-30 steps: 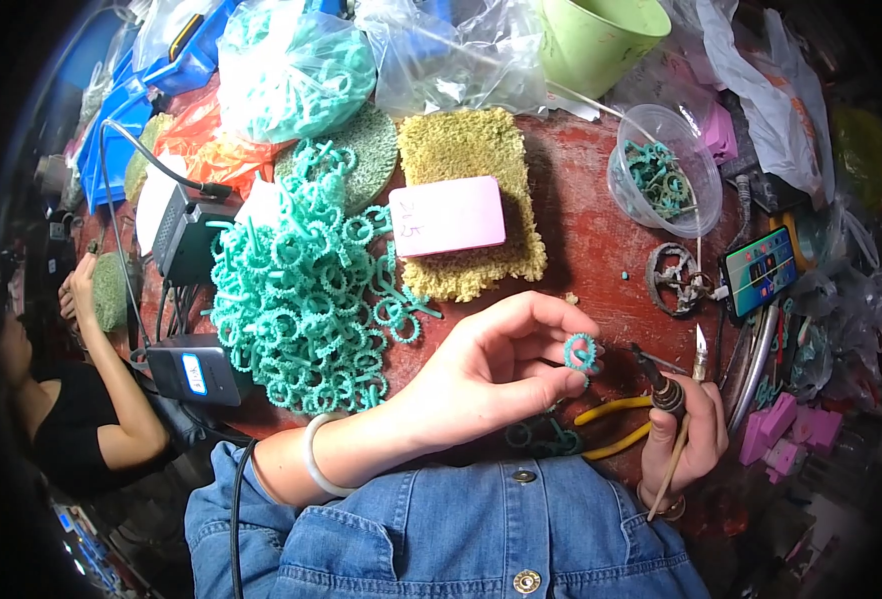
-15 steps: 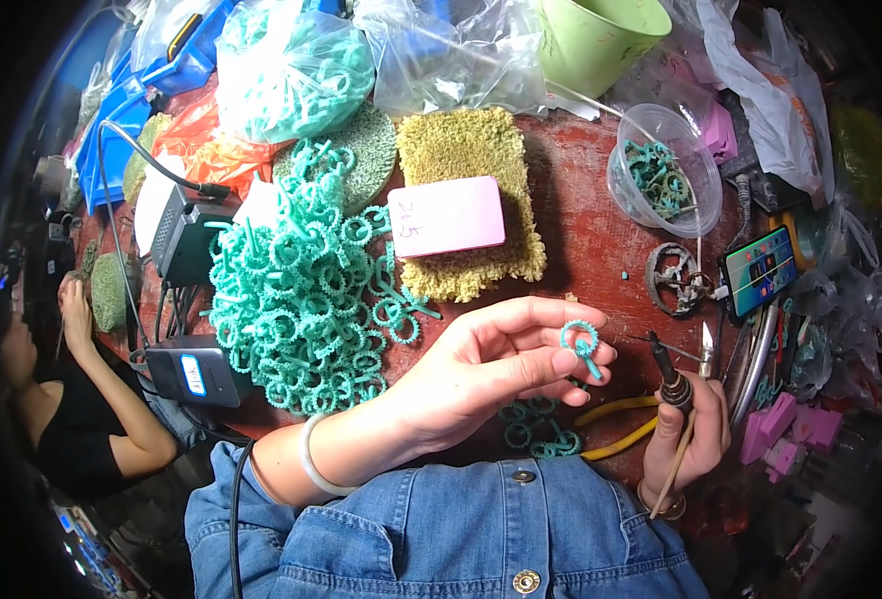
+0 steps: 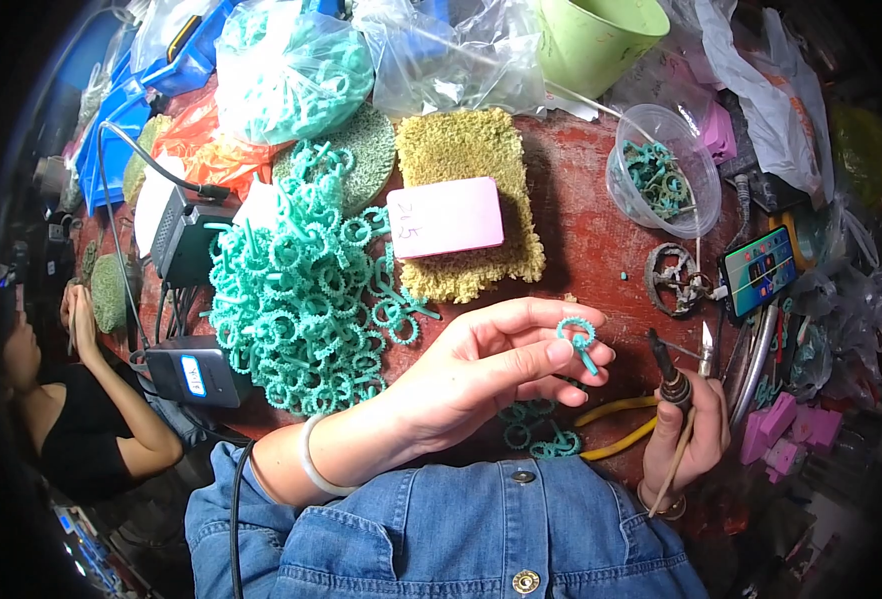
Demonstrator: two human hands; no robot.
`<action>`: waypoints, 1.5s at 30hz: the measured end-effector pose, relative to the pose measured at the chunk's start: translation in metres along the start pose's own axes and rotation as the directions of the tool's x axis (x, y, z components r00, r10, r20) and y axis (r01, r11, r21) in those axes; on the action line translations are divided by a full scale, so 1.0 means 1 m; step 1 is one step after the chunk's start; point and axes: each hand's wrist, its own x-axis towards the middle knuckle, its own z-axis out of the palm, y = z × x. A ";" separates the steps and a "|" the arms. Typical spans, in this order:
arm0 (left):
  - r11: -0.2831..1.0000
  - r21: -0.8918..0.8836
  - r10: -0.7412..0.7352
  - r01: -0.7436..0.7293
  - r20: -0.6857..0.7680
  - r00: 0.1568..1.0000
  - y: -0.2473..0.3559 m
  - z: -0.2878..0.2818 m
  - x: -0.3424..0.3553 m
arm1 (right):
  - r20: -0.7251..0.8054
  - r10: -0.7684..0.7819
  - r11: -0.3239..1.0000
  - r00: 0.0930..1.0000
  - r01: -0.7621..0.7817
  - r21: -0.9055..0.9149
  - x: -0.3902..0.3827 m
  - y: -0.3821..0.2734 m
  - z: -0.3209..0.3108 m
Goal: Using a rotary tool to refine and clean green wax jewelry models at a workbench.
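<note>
My left hand (image 3: pixel 491 364) pinches a teal wax-like ring (image 3: pixel 579 328) with a beaded rim and a short stem between thumb and fingertips. In my right hand (image 3: pixel 699 444) is a soldering iron (image 3: pixel 673 383), its dark tip pointing up and left, a short gap from the ring. The blade of a craft knife (image 3: pixel 707 341) shows just beyond the right fingers; whether they hold it too is hidden. To the left lies a big heap of similar teal rings (image 3: pixel 291 309). A few more rings (image 3: pixel 553 445) lie below my left hand, beside yellow-handled pliers (image 3: pixel 611 409).
A yellow textured sponge block (image 3: pixel 461 140) carries a pink pad (image 3: pixel 445 218). Toward the right are a clear tub (image 3: pixel 699 210) of teal scraps, a metal wheel-shaped piece (image 3: pixel 673 280) and a lit phone (image 3: pixel 761 272). At far left another person's hand (image 3: pixel 81 319) meets a green sponge.
The ring in my left hand has tilted slightly and shifted a little left. The iron's tip has turned a bit more upright. At far left, the other person's arm has moved slightly.
</note>
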 end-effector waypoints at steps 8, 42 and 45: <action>0.980 0.164 -0.154 0.117 0.239 0.959 0.012 0.010 -0.012 | 0.234 -0.011 1.000 0.972 0.017 -0.025 0.041 -0.022 0.005; 0.489 0.821 0.491 -0.294 0.019 0.871 -0.005 0.002 0.000 | 0.019 -0.109 0.987 0.994 0.111 -0.113 0.007 0.002 0.003; 0.463 0.845 0.493 -0.266 0.004 0.870 -0.004 0.002 -0.001 | 0.031 -0.119 0.985 0.992 0.122 -0.125 0.007 0.003 0.003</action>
